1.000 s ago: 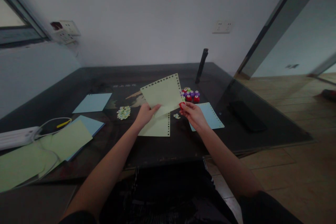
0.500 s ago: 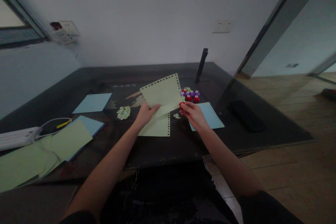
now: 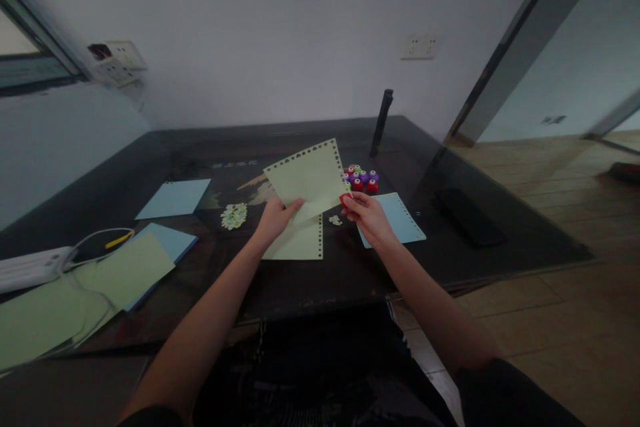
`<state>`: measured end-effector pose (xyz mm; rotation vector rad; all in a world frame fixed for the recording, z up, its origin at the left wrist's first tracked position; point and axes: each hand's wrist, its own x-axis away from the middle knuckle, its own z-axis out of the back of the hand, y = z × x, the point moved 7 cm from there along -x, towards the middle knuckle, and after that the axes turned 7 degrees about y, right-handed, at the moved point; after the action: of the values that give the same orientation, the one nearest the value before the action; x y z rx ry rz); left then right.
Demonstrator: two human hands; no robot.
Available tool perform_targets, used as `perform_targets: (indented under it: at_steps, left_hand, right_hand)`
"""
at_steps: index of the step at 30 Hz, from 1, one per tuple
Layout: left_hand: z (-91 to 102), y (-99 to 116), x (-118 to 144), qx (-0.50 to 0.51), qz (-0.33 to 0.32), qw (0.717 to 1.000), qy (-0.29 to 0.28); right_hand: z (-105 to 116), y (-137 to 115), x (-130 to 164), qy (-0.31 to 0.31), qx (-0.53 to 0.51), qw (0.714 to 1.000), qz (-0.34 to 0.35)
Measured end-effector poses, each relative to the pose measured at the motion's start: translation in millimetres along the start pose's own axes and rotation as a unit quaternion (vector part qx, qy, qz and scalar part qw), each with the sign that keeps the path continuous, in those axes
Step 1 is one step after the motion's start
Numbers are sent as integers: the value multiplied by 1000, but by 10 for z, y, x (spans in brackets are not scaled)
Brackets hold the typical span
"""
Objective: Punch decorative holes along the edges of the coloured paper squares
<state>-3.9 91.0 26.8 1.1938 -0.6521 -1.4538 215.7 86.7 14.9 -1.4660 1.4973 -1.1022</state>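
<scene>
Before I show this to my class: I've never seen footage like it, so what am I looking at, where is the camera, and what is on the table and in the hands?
There is no machine here. A person wears a camera on the head, looking forward and down, so the two bare arms reaching in from the bottom are their own.

The left hand holds up a green sheet whose edges are lined with small punched holes. The right hand pinches a small red punch at that sheet's right edge.

On the dark table lie another green punched sheet, a blue punched sheet, a cluster of small red and purple punches, a pile of paper cut-outs, and more blue and green paper on the left.
</scene>
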Motion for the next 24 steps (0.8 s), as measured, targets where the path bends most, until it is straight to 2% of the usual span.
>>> perform_targets:
  at_steps: [15, 24]
  left_hand:
    - [-18, -31, -4, 9, 1, 1000, -1]
    - [2, 80, 35, 0, 0, 1000, 7]
  right_hand:
    - [-23, -32, 7, -17, 5, 999, 30]
    - [-16, -51, -19, -22, 8, 999, 39]
